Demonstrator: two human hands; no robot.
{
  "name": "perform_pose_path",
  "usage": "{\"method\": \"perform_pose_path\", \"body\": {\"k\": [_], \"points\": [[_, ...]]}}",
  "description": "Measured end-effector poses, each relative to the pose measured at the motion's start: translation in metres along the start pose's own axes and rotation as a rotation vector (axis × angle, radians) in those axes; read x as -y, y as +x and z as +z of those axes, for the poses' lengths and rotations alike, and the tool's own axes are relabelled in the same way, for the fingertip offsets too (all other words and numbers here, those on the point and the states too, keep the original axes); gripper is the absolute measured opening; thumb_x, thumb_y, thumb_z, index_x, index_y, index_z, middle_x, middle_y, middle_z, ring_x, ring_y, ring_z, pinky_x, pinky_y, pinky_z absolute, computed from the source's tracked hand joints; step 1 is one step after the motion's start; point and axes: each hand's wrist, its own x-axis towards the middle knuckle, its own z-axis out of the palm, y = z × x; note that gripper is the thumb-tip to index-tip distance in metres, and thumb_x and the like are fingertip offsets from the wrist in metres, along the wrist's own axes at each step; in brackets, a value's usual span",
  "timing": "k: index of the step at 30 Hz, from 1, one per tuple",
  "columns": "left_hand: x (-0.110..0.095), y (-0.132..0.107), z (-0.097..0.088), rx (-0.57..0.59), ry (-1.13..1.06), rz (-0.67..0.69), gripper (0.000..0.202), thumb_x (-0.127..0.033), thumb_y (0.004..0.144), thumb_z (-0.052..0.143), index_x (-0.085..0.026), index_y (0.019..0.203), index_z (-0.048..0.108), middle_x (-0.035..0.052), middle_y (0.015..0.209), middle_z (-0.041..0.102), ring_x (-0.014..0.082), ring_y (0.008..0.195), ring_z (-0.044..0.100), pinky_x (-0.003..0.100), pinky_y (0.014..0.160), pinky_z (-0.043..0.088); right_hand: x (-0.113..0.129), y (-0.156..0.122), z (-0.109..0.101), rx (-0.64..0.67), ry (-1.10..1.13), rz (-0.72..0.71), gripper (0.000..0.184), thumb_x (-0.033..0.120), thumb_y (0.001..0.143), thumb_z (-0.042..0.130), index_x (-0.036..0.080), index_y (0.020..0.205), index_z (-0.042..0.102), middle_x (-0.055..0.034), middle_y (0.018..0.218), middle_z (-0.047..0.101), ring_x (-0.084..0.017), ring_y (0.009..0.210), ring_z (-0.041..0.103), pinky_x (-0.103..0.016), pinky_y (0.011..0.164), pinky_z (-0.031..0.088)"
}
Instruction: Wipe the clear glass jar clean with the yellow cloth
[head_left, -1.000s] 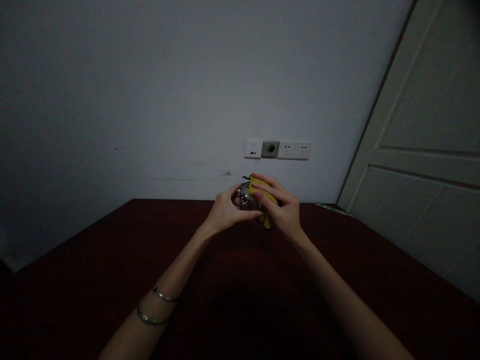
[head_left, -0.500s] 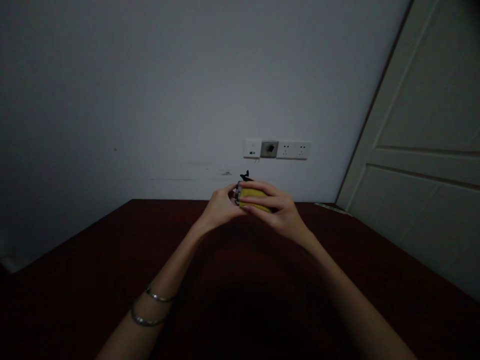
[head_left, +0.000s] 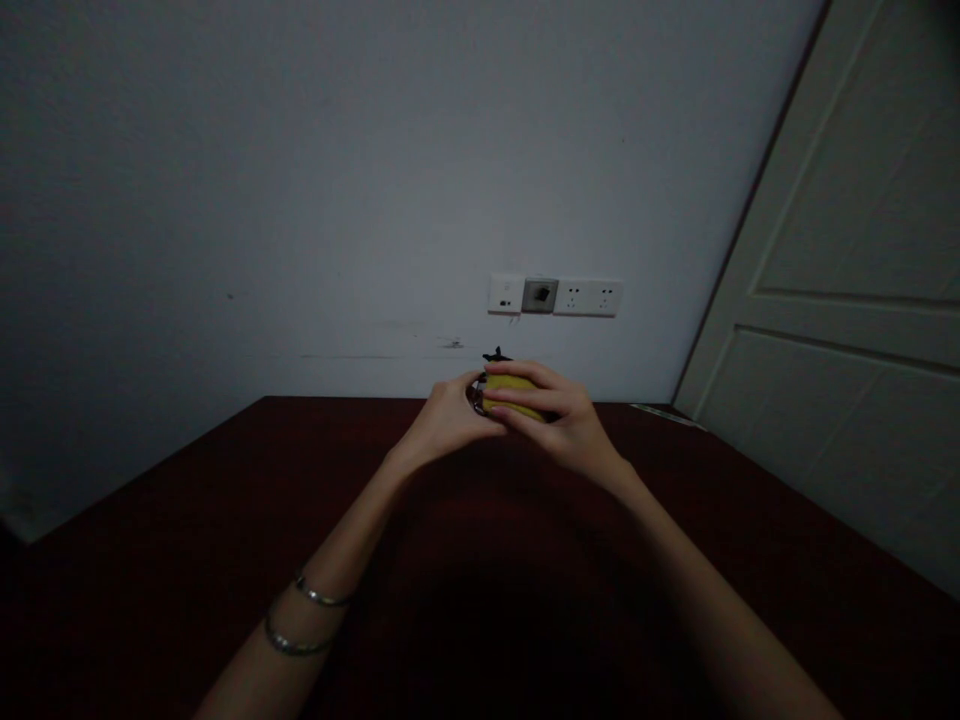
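A small yellow object point(head_left: 514, 383) is held up in front of me over the far part of the table; its exact kind I cannot make out. My right hand point(head_left: 564, 408) is closed on it, fingers laid across its yellow side. A black piece point(head_left: 496, 355) sticks up at its top. Curved round the object's dark, shiny left end is my left hand point(head_left: 452, 415), with a gap between thumb and palm. The left hand's other fingers are hidden behind the object. Two silver bangles point(head_left: 296, 645) circle my left forearm.
The dark red table point(head_left: 225, 490) reaches to a pale wall point(head_left: 360, 200). Wall sockets and switches point(head_left: 574, 297) sit just above the hands. A panelled door point(head_left: 840, 300) stands on the right, and a thin flat strip point(head_left: 667, 414) lies near the table's back right.
The yellow object has turned slightly, its black piece showing at another angle and a little to the right. The left hand's thumb and palm are further apart around its end.
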Motion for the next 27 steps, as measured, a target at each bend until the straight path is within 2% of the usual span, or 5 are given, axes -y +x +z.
{"method": "perform_pose_path", "body": {"k": [4, 8, 12, 19, 27], "points": [[-0.002, 0.000, -0.002, -0.007, -0.079, 0.022, 0.052, -0.029, 0.061, 0.074, -0.014, 0.109, 0.060, 0.0073, 0.096, 0.067, 0.0178, 0.082, 0.062, 0.032, 0.074, 0.050, 0.002, 0.000, 0.003, -0.065, -0.006, 0.018, 0.023, 0.024, 0.083, 0.062, 0.032, 0.103, 0.069, -0.0023, 0.119, 0.065, -0.020, 0.110, 0.060, -0.044, 0.097, 0.048], [-0.008, 0.000, 0.001, 0.100, -0.365, -0.030, 0.058, -0.031, 0.055, 0.079, -0.013, 0.106, 0.059, 0.0093, 0.102, 0.066, 0.0189, 0.087, 0.063, 0.034, 0.078, 0.051, -0.012, 0.001, 0.009, -0.393, 0.166, 0.278, 0.022, 0.034, 0.084, 0.059, 0.027, 0.101, 0.071, -0.0042, 0.112, 0.069, -0.020, 0.106, 0.063, -0.044, 0.097, 0.048], [-0.003, 0.001, 0.005, 0.121, -0.540, -0.072, 0.060, -0.042, 0.053, 0.079, -0.016, 0.104, 0.060, 0.0094, 0.102, 0.066, 0.0187, 0.085, 0.063, 0.029, 0.068, 0.053, -0.022, 0.001, 0.015, -0.491, 0.356, 0.500, 0.037, 0.045, 0.084, 0.055, 0.020, 0.108, 0.067, -0.0098, 0.115, 0.067, -0.023, 0.105, 0.064, -0.043, 0.093, 0.051], [0.006, 0.002, 0.007, 0.078, -0.611, -0.162, 0.077, -0.061, 0.046, 0.077, -0.015, 0.105, 0.058, 0.0102, 0.097, 0.064, 0.0134, 0.067, 0.058, 0.021, 0.045, 0.050, -0.018, -0.001, 0.023, -0.539, 0.357, 0.390, 0.040, 0.044, 0.080, 0.060, 0.022, 0.113, 0.054, -0.0112, 0.122, 0.062, -0.020, 0.108, 0.062, -0.038, 0.094, 0.049], [0.004, 0.012, 0.011, 0.087, -0.569, -0.122, 0.070, -0.050, 0.057, 0.077, -0.014, 0.112, 0.056, 0.0126, 0.109, 0.063, 0.0217, 0.089, 0.062, 0.029, 0.063, 0.055, -0.031, -0.002, 0.027, -0.625, 0.216, 0.456, 0.038, 0.046, 0.079, 0.060, 0.016, 0.103, 0.061, -0.0112, 0.108, 0.066, -0.020, 0.098, 0.062, -0.037, 0.091, 0.048]]}}
